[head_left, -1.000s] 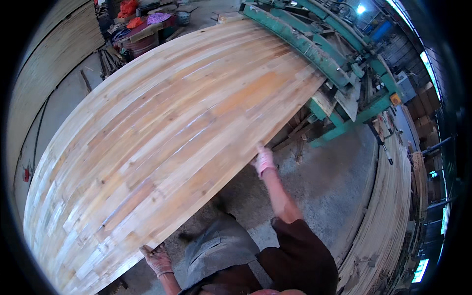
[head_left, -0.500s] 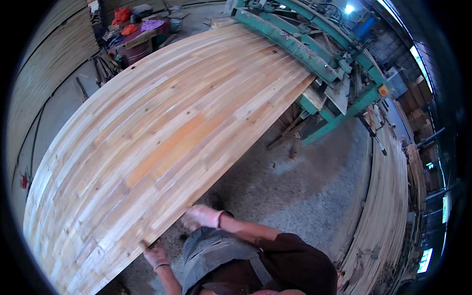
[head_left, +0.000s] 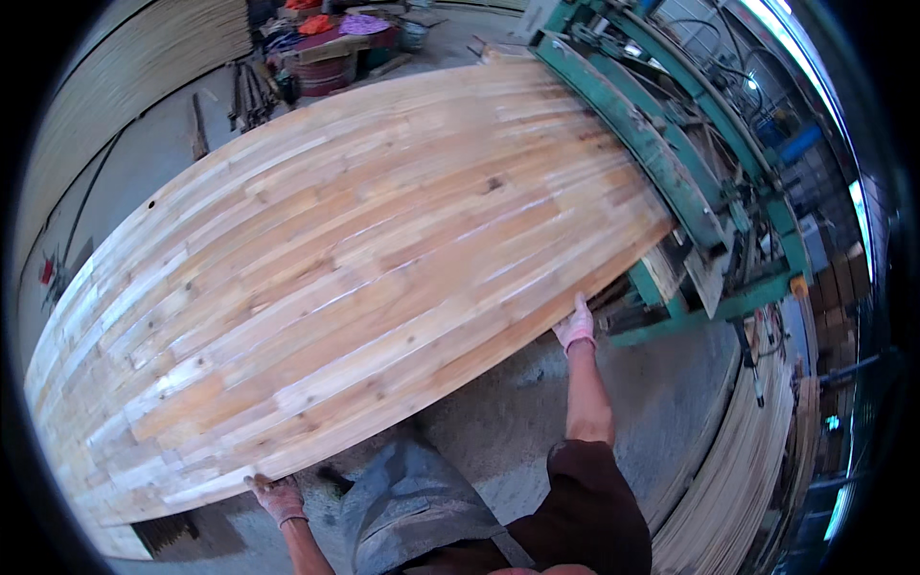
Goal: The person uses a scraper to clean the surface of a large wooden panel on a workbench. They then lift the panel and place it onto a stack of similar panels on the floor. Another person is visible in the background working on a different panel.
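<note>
A large wooden panel (head_left: pixel 383 259), made of many light and reddish strips with dark knots, stretches across the view. Its far right end meets a green machine frame (head_left: pixel 637 144). My left hand (head_left: pixel 276 498), in a pinkish-white glove, grips the panel's near edge toward its left end. Farther right, close to the machine, my right hand (head_left: pixel 577 328) holds the same edge in a similar glove. Its thumb lies up against the edge; the fingers underneath are mostly hidden.
Long thin boards (head_left: pixel 733 470) are piled on the floor at the right. A tall stack of sheets (head_left: pixel 158 67) stands at the far left. Behind the panel are a red drum (head_left: pixel 326 77) with cloths on it and a bucket (head_left: pixel 412 36). Concrete floor (head_left: pixel 489 422) shows before me.
My right hand has reached from near my body to the panel's edge beside the machine. My left hand stays at the edge. The view has turned, and the machine appears farther right and lower.
</note>
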